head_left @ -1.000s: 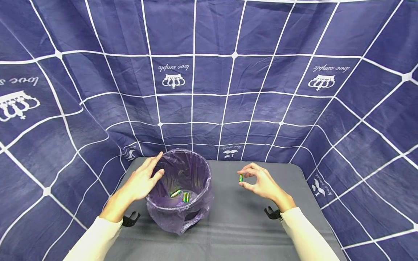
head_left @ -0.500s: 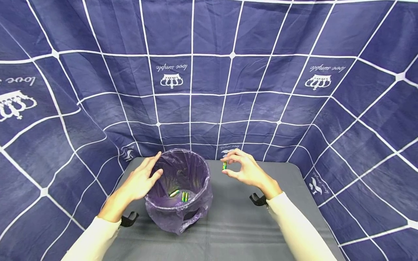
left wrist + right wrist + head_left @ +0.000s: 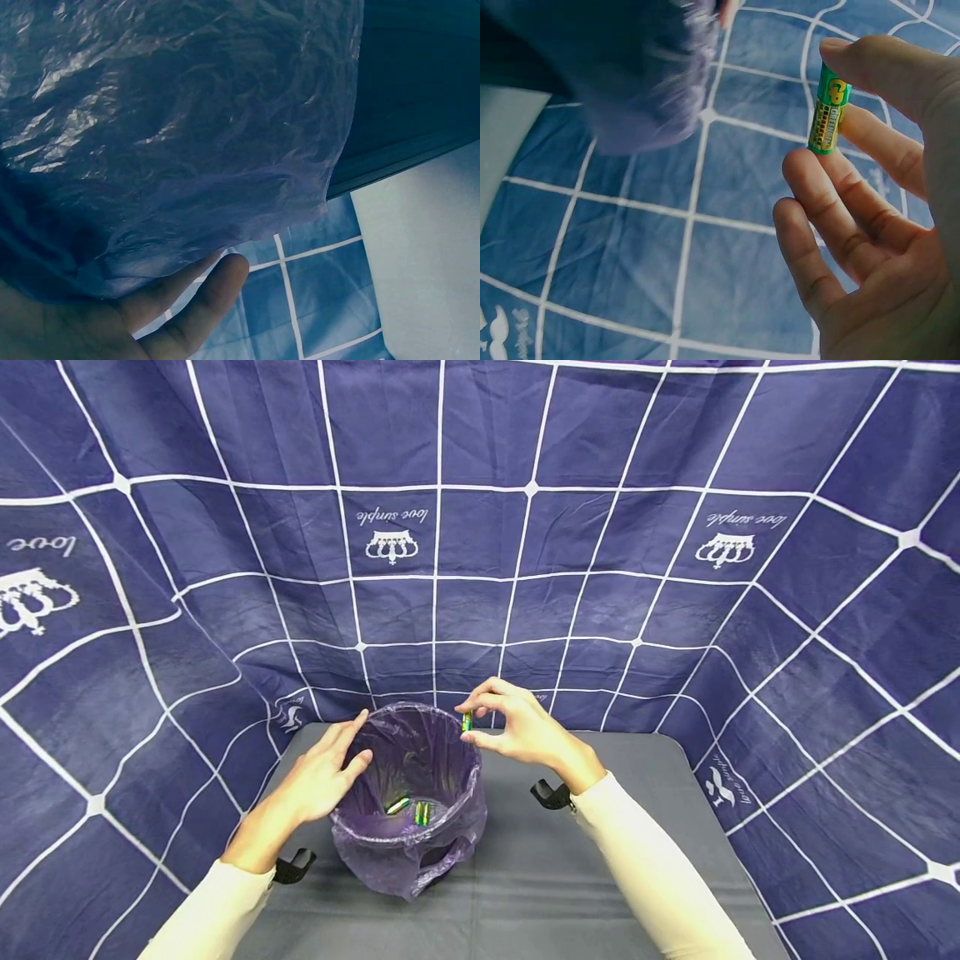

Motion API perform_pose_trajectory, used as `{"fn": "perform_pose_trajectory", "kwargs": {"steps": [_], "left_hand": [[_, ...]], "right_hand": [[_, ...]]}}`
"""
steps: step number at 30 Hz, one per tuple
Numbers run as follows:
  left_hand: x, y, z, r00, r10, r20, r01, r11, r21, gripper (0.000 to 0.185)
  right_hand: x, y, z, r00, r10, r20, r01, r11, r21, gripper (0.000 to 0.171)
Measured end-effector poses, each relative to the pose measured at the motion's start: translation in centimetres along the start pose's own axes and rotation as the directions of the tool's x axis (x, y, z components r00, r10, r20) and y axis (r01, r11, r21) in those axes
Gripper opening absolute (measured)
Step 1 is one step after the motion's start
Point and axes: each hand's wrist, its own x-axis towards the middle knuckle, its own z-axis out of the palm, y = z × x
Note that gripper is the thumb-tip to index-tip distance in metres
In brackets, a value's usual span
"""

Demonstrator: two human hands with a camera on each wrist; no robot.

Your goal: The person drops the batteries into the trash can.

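My right hand (image 3: 528,735) pinches a green-and-yellow battery (image 3: 467,722) end to end between thumb and fingertips, near the right rim of a bin. In the right wrist view the battery (image 3: 829,111) stands nearly upright, with GP lettering on its label. The bin is lined with a translucent purple bag (image 3: 390,864) folded over its rim. Two batteries (image 3: 423,813) lie side by side at its bottom, and another battery (image 3: 397,806) lies slanted to their left. My left hand (image 3: 318,777) rests along the bin's left side, fingers extended; the liner (image 3: 202,112) partly covers it in the left wrist view.
A grey tabletop (image 3: 570,877) supports the bin, stretching to its right and in front of it. Blue cloth (image 3: 480,535) with white grid lines hangs behind and on both sides. The dark bin wall (image 3: 420,90) shows below the bag's edge.
My right hand has moved left and farther back with the battery, from over the table to the bin's right rim. The left hand has stayed at the bin.
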Motion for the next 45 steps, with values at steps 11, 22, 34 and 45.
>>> {"fn": "perform_pose_trajectory", "kwargs": {"steps": [11, 22, 34, 45], "left_hand": [[0.0, 0.0, 0.0, 1.0, -0.006, 0.003, 0.006, 1.0, -0.006, 0.07], [0.0, 0.2, -0.2, 1.0, -0.013, 0.016, 0.013, 1.0, -0.003, 0.071], [0.1, 0.2, -0.2, 0.999, -0.02, 0.03, 0.02, 1.0, 0.002, 0.072], [0.1, 0.2, -0.4, 0.999, -0.03, 0.041, 0.03, 1.0, 0.001, 0.072]], "right_hand": [[4.3, -1.9, 1.3, 0.999, -0.018, 0.049, 0.017, 1.0, 0.025, 0.037], [7.7, -3.5, 2.6, 0.993, -0.011, 0.115, 0.008, 0.999, 0.033, 0.037], [8.2, -3.6, 3.5, 0.971, 0.071, 0.228, -0.073, 0.997, -0.001, 0.048], [6.6, -2.8, 3.5, 0.947, 0.132, 0.294, -0.132, 0.991, -0.021, 0.049]]}}
